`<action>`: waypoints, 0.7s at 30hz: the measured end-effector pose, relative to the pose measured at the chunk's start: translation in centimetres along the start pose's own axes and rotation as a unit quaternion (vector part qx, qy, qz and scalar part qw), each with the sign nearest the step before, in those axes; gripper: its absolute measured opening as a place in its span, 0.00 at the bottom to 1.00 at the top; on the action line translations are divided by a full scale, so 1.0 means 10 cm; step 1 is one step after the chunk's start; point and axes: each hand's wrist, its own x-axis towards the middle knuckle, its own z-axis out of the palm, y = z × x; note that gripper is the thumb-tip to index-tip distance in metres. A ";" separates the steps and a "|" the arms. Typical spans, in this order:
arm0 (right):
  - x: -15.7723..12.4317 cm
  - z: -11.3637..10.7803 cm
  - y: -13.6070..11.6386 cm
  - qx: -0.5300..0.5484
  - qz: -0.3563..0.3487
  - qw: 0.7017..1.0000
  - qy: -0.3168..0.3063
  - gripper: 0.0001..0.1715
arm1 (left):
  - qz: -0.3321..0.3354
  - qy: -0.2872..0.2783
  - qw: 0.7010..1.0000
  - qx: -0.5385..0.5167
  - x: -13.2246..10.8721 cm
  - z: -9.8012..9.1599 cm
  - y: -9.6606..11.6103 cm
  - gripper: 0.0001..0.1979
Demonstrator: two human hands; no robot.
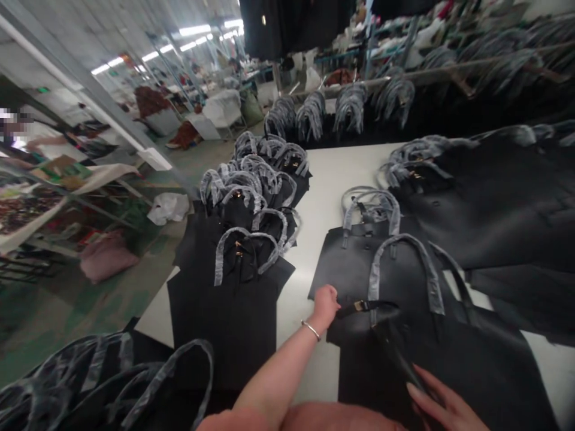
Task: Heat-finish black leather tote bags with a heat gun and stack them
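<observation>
My left hand [326, 304] is closed around the end of a narrow black strap [387, 304], which carries a small gold buckle [359, 306]. Low on the right, the fingers of my right hand [442, 400] are wrapped on a dark leather strip [399, 353]; its far end runs up toward the narrow strap and is partly blurred. Under both hands lies a flat black bag panel [485, 365] with a plastic-wrapped handle [404, 242] arching up from it. Another black panel [339, 266] with wrapped handles lies just beyond.
On the left of the white table [321, 185] is a pile of black panels [224, 323] with wrapped handles. More black panels [503, 197] cover the right side. Wrapped handles [353, 108] hang along a rack behind. More handles [103, 371] sit at lower left.
</observation>
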 end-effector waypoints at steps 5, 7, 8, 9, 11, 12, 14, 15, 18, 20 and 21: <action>0.01 0.05 -0.07 -0.012 -0.028 0.999 -0.033 0.49 | 0.021 -0.007 1.000 0.021 -0.10 0.06 0.04 0.05; 0.06 0.06 -0.06 -0.017 -0.038 0.998 -0.045 0.49 | 0.034 0.005 0.999 0.027 -0.12 0.07 0.06 0.06; 0.09 0.06 -0.07 -0.019 -0.039 0.998 -0.049 0.48 | 0.039 0.012 0.999 0.027 -0.13 0.07 0.07 0.07; 0.11 0.06 -0.09 -0.021 -0.040 0.998 -0.050 0.48 | 0.044 0.017 0.999 0.023 -0.14 0.07 0.08 0.07; 0.13 0.08 -0.16 -0.022 -0.039 0.998 -0.049 0.47 | 0.050 0.023 0.998 0.005 -0.17 0.08 0.07 0.06; 0.13 0.09 -0.21 -0.020 -0.038 0.998 -0.053 0.47 | 0.051 0.020 0.998 -0.010 -0.19 0.09 0.07 0.05; 0.11 0.10 -0.33 -0.003 -0.036 0.997 -0.071 0.46 | 0.045 0.007 0.998 -0.048 -0.24 0.12 0.06 0.06; 0.10 0.11 -0.39 0.008 -0.030 0.996 -0.086 0.46 | 0.040 -0.002 0.997 -0.070 -0.27 0.13 0.06 0.06; 0.07 0.15 -0.51 0.043 -0.014 0.992 -0.116 0.43 | 0.029 -0.034 0.990 -0.132 -0.36 0.16 0.09 0.10; 0.07 0.18 -0.56 0.058 -0.008 0.991 -0.121 0.41 | 0.036 -0.061 0.984 -0.161 -0.43 0.16 0.11 0.11; 0.08 0.19 -0.57 0.063 -0.013 0.991 -0.119 0.39 | 0.039 -0.074 0.980 -0.181 -0.46 0.17 0.11 0.11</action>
